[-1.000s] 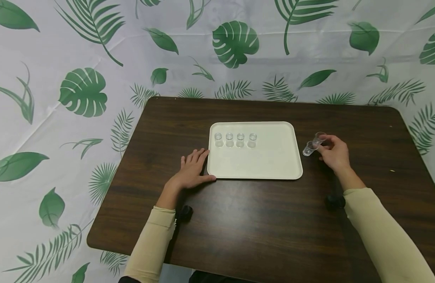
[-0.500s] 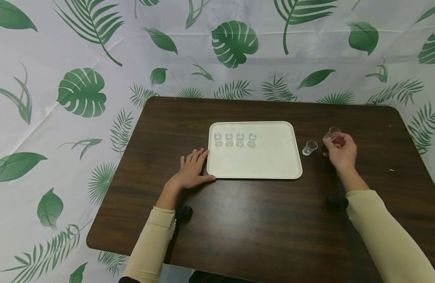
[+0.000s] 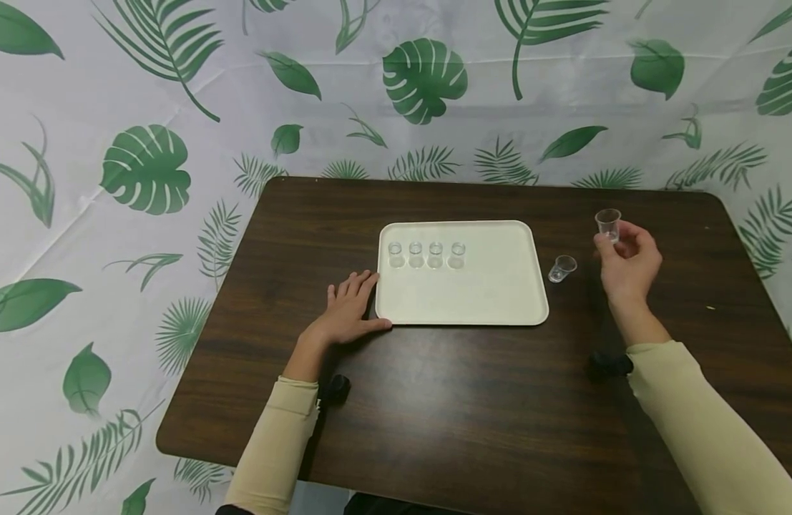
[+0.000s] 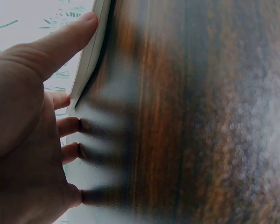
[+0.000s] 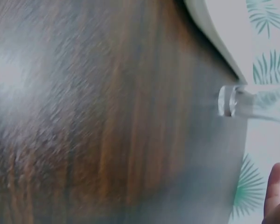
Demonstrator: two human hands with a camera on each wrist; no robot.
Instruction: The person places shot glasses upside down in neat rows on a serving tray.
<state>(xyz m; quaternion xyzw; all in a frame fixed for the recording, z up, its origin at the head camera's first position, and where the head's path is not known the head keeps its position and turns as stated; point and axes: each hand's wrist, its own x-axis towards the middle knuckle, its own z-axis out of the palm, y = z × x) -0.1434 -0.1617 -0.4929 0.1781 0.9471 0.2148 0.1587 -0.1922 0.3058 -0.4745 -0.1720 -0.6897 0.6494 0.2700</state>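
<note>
My right hand (image 3: 629,268) holds a clear shot glass (image 3: 608,224) upright above the table, right of the tray. The fingertips of that hand (image 5: 276,196) show at the lower right of the right wrist view; the held glass is out of that view. A second shot glass (image 3: 562,268) stands mouth up on the table by the tray's right edge, also seen as a clear glass (image 5: 238,101) in the right wrist view. My left hand (image 3: 347,311) lies spread at the white tray (image 3: 463,304)'s left side, its thumb (image 4: 67,44) touching the rim.
Several clear glasses (image 3: 436,255), apparently upside down, form a row on the tray's far left part. Beneath everything is a dark wood table (image 3: 460,422). A leaf-patterned white cloth (image 3: 344,86) hangs behind the table.
My right hand has lifted one shot glass away from beside the other, moving right and farther back, and the glass has gone from tilted to upright. The left hand stays in place.
</note>
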